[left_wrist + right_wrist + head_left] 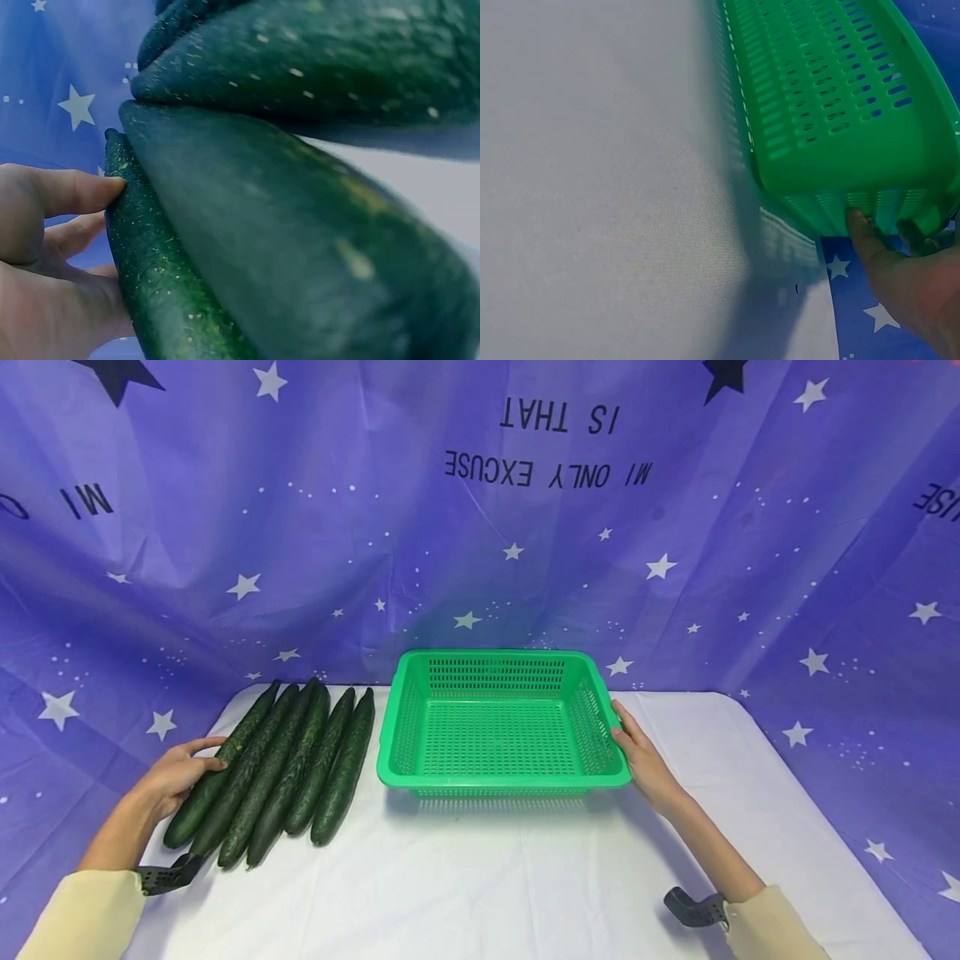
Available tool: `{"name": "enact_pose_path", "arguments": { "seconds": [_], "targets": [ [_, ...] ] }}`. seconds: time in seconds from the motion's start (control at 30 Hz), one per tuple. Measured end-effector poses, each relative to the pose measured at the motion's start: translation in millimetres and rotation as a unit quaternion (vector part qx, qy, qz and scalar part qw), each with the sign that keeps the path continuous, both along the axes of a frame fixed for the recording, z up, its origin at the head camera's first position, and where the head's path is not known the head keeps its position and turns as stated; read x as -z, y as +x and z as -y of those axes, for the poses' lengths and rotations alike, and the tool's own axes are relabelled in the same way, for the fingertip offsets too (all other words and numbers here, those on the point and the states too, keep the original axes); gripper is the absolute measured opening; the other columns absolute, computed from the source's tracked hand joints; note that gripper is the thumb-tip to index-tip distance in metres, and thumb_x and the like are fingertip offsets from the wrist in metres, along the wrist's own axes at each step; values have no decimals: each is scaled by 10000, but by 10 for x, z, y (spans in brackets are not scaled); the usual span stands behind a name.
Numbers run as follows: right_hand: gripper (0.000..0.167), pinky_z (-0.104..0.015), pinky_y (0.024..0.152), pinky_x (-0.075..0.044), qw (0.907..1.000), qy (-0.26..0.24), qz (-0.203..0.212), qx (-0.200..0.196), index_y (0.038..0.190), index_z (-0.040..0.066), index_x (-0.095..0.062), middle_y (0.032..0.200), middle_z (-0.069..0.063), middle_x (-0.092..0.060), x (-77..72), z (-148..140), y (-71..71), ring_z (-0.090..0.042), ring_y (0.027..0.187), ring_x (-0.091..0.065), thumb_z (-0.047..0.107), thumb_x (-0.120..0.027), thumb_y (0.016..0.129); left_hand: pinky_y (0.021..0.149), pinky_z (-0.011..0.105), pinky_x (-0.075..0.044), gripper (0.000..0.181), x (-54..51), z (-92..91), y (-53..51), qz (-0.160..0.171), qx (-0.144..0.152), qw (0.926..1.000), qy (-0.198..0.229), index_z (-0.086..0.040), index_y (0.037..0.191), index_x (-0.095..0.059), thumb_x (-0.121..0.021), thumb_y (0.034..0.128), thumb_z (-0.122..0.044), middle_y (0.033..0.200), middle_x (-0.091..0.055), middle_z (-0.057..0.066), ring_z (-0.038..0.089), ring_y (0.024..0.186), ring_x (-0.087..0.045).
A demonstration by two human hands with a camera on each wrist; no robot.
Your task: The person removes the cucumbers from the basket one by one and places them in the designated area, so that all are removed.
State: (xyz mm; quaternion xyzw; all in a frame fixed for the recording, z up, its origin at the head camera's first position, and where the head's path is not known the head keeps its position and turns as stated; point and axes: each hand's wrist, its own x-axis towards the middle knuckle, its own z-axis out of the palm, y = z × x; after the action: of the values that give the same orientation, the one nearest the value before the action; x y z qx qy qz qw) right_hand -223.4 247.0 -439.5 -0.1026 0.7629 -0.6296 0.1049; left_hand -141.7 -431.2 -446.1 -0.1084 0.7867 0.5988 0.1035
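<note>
A row of several dark green cucumbers point(262, 777) lies side by side at the left of the white table. My left hand point(176, 777) touches the outer side of the leftmost cucumber point(161, 262), its thumb and fingers pointing toward it; they do not wrap round it. Right of the cucumbers stands a green plastic basket point(504, 781) with slotted walls and nothing inside. My right hand point(645, 760) grips the basket's right rim, thumb at the edge. In the right wrist view, fingers point(866, 236) of that hand press against the basket's end wall.
White cloth point(480, 885) covers the table. A purple curtain point(420, 527) with stars and upside-down lettering hangs behind and at both sides. A black wrist mount point(168, 875) sits at the left sleeve, another mount point(696, 910) at the right.
</note>
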Motion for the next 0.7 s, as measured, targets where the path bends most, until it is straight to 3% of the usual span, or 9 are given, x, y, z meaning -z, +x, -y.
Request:
{"name": "enact_pose_path", "arguments": {
  "seconds": [0.17, 0.43, 0.6, 0.7],
  "targets": [
    [636, -269, 795, -524, 9999, -93, 43, -113, 1624, 236, -5, 1610, -208, -140, -9, 13, 3, -167, 964, -591, 338, -357, 1105, 638, 334, -567, 655, 17, 19, 24, 147, 71, 9997, -167, 142, 1487, -86, -477, 977, 13, 872, -621, 5, 112, 721, -643],
    [666, -266, 794, -533, 9993, -307, 1, -225, 1623, 224, 3, 1602, -220, -143, 4, 15, -25, -147, 942, -616, 362, -381, 1097, 634, 349, -562, 650, -32, -6, 39, 165, 114, 9951, -971, 164, 1489, -127, -474, 985, -57, 914, -640, 49, 120, 695, -632],
    [663, -265, 779, -538, 9993, -321, 17, -181, 1624, 210, -9, 1585, -232, -173, -3, 24, -34, -145, 914, -627, 350, -387, 1097, 662, 336, -546, 622, -42, -37, 38, 89, 105, 9879, -1545, 164, 1482, -169, -461, 997, -93, 1118, -580, 349, 132, 754, -612],
    [663, -261, 777, -536, 9995, -276, 62, -170, 1624, 236, -4, 1584, -228, -179, -4, 24, -30, -134, 899, -624, 362, -385, 1096, 719, 330, -523, 603, -52, -51, 29, 29, 239, 9803, -1960, 175, 1476, -184, -427, 1017, -129, 1330, -402, 464, 266, 917, -614]
  ]
}}
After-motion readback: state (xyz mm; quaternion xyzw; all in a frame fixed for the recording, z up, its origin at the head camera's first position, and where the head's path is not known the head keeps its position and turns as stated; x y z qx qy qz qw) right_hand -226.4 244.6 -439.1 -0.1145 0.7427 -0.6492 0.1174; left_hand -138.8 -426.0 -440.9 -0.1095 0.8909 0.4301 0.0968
